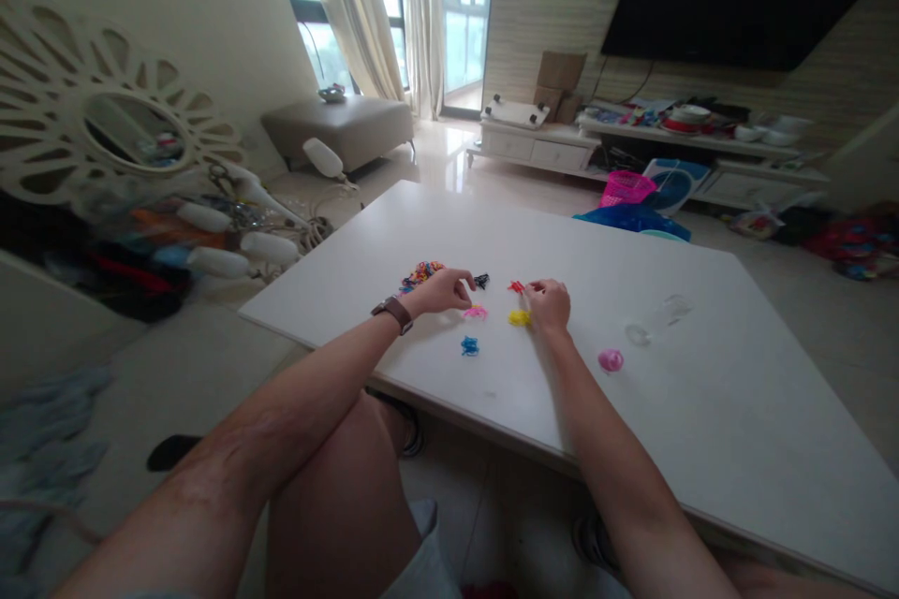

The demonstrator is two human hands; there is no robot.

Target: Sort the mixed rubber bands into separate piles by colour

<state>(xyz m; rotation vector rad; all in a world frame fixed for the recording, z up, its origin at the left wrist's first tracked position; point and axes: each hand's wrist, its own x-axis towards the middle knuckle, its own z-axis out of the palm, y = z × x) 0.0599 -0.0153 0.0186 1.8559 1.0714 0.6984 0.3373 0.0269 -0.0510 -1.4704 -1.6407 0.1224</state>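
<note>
Carrying small heaps of thin, bright strands, a smooth white desk with straight edges spread out beneath two bare hands. The left hand, with a dark-strapped watch around its wrist, was bent over a loose pink cluster, fingers curled downward; its grip looked narrow, but I could not tell whether the fingertips met or pinched a strand. The right hand was rounded, its fingers bunched at a spiky red cluster; whether that grip had closed on any of it could not be told either. Just beside the right hand, nearer the desk's front edge, lay a denser, tangled yellow cluster. Beyond the left fingers sat a wiry black cluster, and partly behind the left hand a larger multicoloured heap showed a knotted, speckled texture. A compact blue cluster lay apart, toward the front edge. Out to the right of the right forearm sat a glossy, rounded pink object and, beyond it, a transparent container, its outline faint against the white top. Past the desk, a pink lattice-sided basket stood near a crumpled, shiny blue sheet.
</note>
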